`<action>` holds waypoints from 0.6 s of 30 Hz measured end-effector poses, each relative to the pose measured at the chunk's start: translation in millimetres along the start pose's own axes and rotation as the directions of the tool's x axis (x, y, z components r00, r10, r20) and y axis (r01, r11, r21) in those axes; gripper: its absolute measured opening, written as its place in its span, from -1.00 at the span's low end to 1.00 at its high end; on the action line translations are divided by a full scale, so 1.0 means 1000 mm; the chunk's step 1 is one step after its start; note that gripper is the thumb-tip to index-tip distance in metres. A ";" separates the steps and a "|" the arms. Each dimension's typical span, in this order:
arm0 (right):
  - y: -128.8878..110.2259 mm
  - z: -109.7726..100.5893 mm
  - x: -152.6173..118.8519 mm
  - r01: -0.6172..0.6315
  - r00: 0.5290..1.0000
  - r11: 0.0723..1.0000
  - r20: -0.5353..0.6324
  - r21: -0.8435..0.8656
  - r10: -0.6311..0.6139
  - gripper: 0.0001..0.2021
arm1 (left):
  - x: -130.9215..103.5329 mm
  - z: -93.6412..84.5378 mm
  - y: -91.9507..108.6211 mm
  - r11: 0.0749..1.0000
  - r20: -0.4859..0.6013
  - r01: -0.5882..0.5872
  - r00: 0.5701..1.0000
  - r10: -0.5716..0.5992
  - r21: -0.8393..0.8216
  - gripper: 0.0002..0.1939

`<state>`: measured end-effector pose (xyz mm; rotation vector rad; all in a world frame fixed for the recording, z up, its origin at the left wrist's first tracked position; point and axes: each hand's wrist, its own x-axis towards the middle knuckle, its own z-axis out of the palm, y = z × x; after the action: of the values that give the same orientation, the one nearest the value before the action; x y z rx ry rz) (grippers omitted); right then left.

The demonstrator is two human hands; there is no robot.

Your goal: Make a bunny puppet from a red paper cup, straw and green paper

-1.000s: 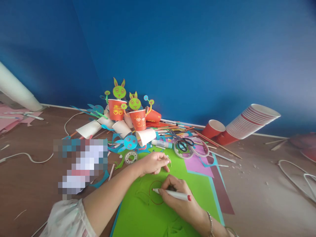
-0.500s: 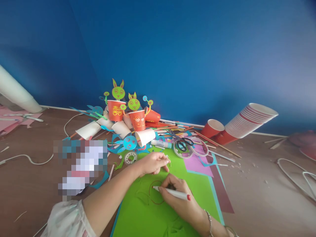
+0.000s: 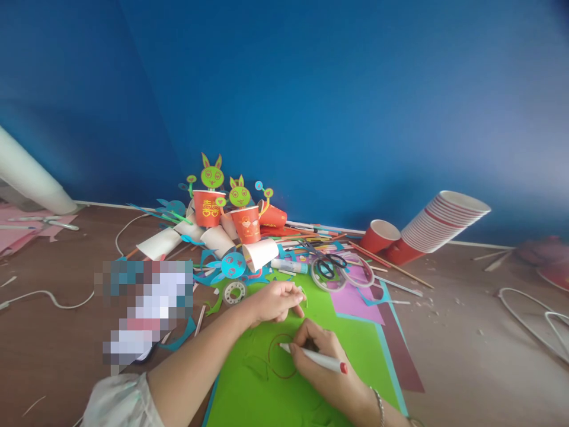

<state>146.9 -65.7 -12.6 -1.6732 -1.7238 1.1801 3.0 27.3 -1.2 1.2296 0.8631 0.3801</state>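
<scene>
My right hand (image 3: pixel 326 362) grips a white marker (image 3: pixel 320 359) with a red end. Its tip is at a small mark inside a round red outline (image 3: pixel 269 358) on the green paper (image 3: pixel 267 400). Further up the sheet, my left hand (image 3: pixel 279 300) rests with its fingers curled together. A small pale-green bit shows at those fingertips; what it is I cannot make out. Thin curved lines or creases lie left of the outline. Blue and purple sheets stick out from under the green one.
Beyond my hands lie scissors (image 3: pixel 326 265), a glue stick (image 3: pixel 288 266), a tape roll (image 3: pixel 234 293) and a blue paper rabbit head (image 3: pixel 233 265). Red cups with green rabbit figures (image 3: pixel 212 177) stand behind. A leaning cup stack (image 3: pixel 440 225) is at right; cables cross the floor.
The marker tip has shifted slightly right and a small red mark now shows inside the outline. The whole view has tilted up a little; my left hand stays in place on the paper.
</scene>
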 end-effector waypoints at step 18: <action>0.006 0.001 0.002 0.018 1.000 1.000 -0.011 -0.008 -0.019 -0.87 | 0.000 0.000 0.000 1.000 -0.014 -0.004 1.000 0.004 0.021 -0.64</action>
<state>149.1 -65.2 -19.0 -1.6619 -1.7360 1.1550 2.8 27.7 -1.7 1.2492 0.8791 0.3840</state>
